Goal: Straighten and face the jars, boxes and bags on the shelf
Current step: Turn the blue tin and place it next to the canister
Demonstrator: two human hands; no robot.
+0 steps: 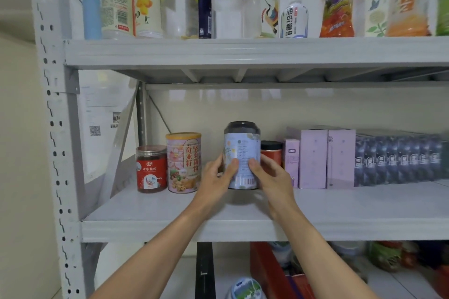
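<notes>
Both hands grasp 1 pale blue tin [241, 160] w/ dark lid, upright on the middle shelf [170, 211]: left hand [216, 182] and right hand [272, 179] curl round its sides, thumbs on the label.
Mid shelf, big to small: row of dark packs [398, 160] at right, 3 lilac boxes [313, 159], 1 pink canister [184, 162], 1 red jar [151, 168] far left, 1 red jar w/ black lid [271, 152] behind the tin.

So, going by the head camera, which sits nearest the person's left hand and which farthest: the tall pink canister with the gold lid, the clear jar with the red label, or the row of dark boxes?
From the left hand, which grips the pale blue tin:
1. Tall pink canister with gold lid, just to its left.
2. Clear jar with red label, further left, at the shelf's end.
3. Row of dark boxes, far right.
</notes>
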